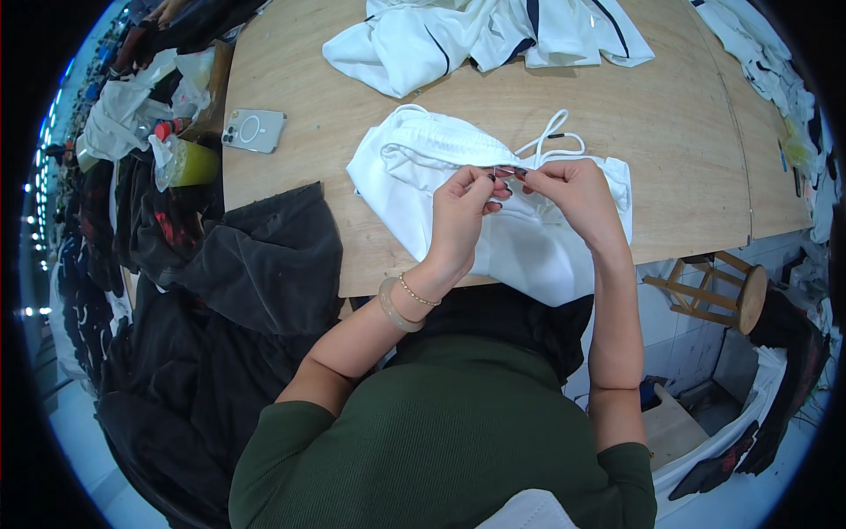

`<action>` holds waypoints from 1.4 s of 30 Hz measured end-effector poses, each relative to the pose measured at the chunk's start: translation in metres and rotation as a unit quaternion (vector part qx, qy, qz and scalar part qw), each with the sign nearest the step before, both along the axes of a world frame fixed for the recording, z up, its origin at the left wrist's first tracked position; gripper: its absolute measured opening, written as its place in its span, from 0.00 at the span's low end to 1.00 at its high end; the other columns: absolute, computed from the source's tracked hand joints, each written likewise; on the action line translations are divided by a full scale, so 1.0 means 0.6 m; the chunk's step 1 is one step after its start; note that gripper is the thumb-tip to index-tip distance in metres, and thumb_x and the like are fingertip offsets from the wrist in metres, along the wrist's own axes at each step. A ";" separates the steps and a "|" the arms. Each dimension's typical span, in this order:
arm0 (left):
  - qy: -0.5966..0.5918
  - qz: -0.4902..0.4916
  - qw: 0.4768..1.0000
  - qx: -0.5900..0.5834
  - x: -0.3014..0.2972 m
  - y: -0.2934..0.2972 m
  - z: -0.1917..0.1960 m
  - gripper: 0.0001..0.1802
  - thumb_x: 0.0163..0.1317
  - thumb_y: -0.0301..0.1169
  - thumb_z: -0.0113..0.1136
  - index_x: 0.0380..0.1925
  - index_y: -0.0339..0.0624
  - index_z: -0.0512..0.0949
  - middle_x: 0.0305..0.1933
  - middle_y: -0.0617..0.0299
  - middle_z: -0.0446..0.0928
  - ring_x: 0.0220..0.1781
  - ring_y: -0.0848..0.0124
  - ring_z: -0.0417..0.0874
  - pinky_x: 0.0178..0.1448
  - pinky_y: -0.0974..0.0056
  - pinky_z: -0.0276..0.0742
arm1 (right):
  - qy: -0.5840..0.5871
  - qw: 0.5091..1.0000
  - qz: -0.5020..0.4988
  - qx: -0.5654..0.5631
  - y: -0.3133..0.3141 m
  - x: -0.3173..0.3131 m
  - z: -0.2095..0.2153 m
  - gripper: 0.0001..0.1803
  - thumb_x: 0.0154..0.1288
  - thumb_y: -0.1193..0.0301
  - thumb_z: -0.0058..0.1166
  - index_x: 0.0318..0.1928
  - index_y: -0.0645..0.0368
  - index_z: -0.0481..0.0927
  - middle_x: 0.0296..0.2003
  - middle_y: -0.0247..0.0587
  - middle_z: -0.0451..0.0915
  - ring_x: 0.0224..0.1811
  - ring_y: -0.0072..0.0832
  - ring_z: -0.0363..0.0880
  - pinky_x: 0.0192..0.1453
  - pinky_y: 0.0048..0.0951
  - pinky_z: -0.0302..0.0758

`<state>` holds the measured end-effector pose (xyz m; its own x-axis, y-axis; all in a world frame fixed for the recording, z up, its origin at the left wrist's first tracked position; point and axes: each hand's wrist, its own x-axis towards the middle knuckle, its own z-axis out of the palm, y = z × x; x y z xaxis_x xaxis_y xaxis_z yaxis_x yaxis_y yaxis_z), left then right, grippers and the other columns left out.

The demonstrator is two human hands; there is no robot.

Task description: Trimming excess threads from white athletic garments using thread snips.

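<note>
At about nine o'clock from the hands, a heap of dark garments hangs over the edge of the wooden surface, and a pale phone lies flat on the wood at ten o'clock, beside a yellow-green bottle.

The left hand is raised above the white garment, its fingertips pinched together on something small and thin, seemingly a short metal pin or threader at the drawstring's end; it is too small to tell for certain. A bead bracelet and a pale bangle sit on that wrist. The right hand meets it from three o'clock, its fingers likewise closed on the same small piece, so the two hands touch at the fingertips.

The white garment lies bunched on the surface just under the hands, its gathered elastic waistband toward eleven o'clock and its lower part drooping over the near edge. The white drawstring loops out at one o'clock.

The cloth looks light, soft and limp: it would sag and fold wherever lifted, so the thicker waistband seems the firmest place to hold. The cord looks thin and floppy, best pinched close to its tip.

At twelve o'clock, further white garments with dark stripes lie piled. At four o'clock, below the surface, stands a wooden stool.
</note>
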<state>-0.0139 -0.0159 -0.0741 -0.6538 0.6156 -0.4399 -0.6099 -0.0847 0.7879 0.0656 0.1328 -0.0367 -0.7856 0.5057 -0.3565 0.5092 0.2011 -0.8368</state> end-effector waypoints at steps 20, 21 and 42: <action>0.004 0.009 1.000 0.006 0.002 0.001 0.000 0.06 0.64 0.27 0.51 0.29 0.40 0.76 0.35 0.65 0.79 0.36 0.80 0.78 0.40 0.74 0.70 | -0.025 0.996 0.022 0.084 -0.006 -0.017 0.022 0.17 0.54 0.61 0.61 0.32 0.66 0.86 0.20 0.45 0.81 0.21 0.28 0.78 0.30 0.27 0.72; 0.009 0.007 1.000 0.005 0.001 0.001 -0.001 0.06 0.64 0.27 0.51 0.29 0.40 0.76 0.36 0.64 0.79 0.36 0.80 0.78 0.40 0.73 0.70 | -0.031 0.995 0.029 0.092 -0.005 -0.018 0.023 0.17 0.54 0.62 0.61 0.32 0.66 0.86 0.20 0.45 0.81 0.21 0.28 0.78 0.30 0.27 0.72; 0.217 -0.237 0.945 -0.057 0.005 -0.047 0.012 0.09 0.67 0.27 0.51 0.33 0.33 0.78 0.37 0.62 0.82 0.33 0.79 0.78 0.37 0.72 0.73 | -0.026 0.997 0.015 0.064 0.018 0.005 0.040 0.13 0.56 0.67 0.59 0.29 0.68 0.84 0.20 0.34 0.79 0.24 0.16 0.71 0.30 0.23 0.66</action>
